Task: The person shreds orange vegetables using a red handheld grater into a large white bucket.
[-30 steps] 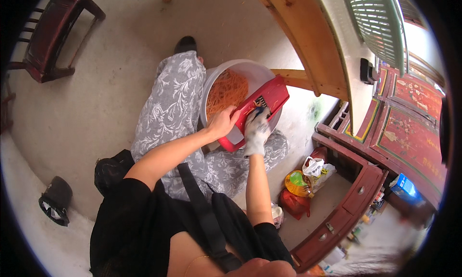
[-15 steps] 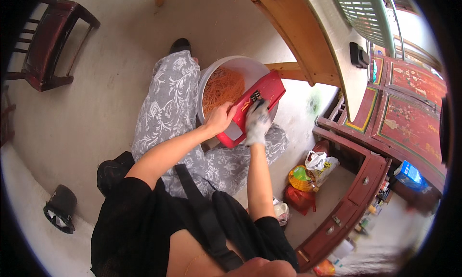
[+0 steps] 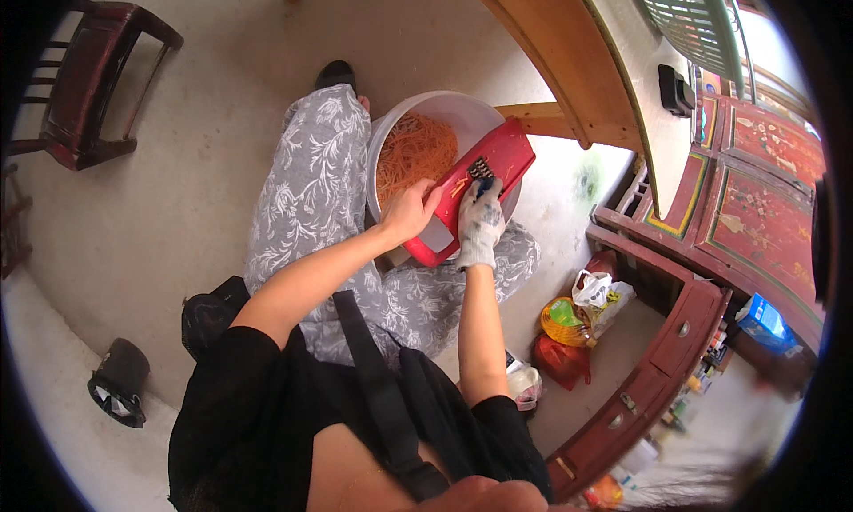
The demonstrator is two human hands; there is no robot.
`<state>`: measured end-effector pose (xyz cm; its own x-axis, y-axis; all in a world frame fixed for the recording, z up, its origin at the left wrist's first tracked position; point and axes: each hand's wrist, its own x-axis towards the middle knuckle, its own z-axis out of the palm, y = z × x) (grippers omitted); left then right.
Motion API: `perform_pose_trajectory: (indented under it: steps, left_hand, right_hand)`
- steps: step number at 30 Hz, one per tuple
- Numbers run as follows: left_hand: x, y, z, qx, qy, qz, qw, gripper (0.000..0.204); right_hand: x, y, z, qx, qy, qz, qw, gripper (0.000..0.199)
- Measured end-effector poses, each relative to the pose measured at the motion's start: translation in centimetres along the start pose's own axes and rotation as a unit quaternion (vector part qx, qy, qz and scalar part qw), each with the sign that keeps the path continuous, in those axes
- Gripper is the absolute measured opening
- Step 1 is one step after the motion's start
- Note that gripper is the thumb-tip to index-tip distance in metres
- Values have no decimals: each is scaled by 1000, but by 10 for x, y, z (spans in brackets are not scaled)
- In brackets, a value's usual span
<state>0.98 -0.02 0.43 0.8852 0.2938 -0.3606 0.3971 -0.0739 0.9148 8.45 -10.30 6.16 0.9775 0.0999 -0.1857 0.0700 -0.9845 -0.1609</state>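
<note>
The trousers (image 3: 306, 170) flank the bucket (image 3: 484, 110) on its left and near side, probably to keep it from sliding. Over the bucket's near rim, the left hand (image 3: 410, 212) grips the near-left edge of the grater (image 3: 505, 149), thumb on top, which looks like a hold meant to steady it. The right hand (image 3: 481, 228), in a pale glove, lies on the grater's face with its fingers bunched just below the toothed patch (image 3: 480, 168); I cannot tell whether a piece is pinched under them. The glove likely guards against the teeth.

The grater slants across the bucket's right half, seemingly propped on the rim, a placing that would suit letting its cuttings drop inside. A few pale bits cling to its face, and a heap of orange shreds (image 3: 416, 156) fills the bucket's left part.

Right of the bucket and nearer the person, bags (image 3: 562, 361) lie on the floor; beyond its right rim stands the table (image 3: 591, 72), and far to its left a chair (image 3: 93, 81).

Against half a second ago, more of the toothed patch shows above the glove, which sits lower on the grater; the left hand keeps its edge.
</note>
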Motion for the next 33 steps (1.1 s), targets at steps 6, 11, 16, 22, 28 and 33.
perform_pose_trajectory:
  steps: [6,11,16,22,28,33]
  left_hand:
    - [-2,-2,2,-16,11,-9,1000,32]
    - [-2,4,1,-5,2,1,1000,32]
    - [2,5,-4,-16,5,4,1000,32]
    - [-3,-6,-3,-13,6,12,1000,33]
    - [-2,2,1,-13,-1,19,1000,33]
    - [2,-3,-2,-5,29,29,999,34]
  right_hand:
    - [-28,25,12,201,96,-135,966,34]
    - [-21,15,14,88,110,-38,989,22]
    - [-36,21,14,40,121,-22,992,29]
    - [-22,16,12,-18,68,9,997,33]
    - [27,34,14,-16,139,-15,990,30]
    - [0,23,16,-66,81,-32,994,32]
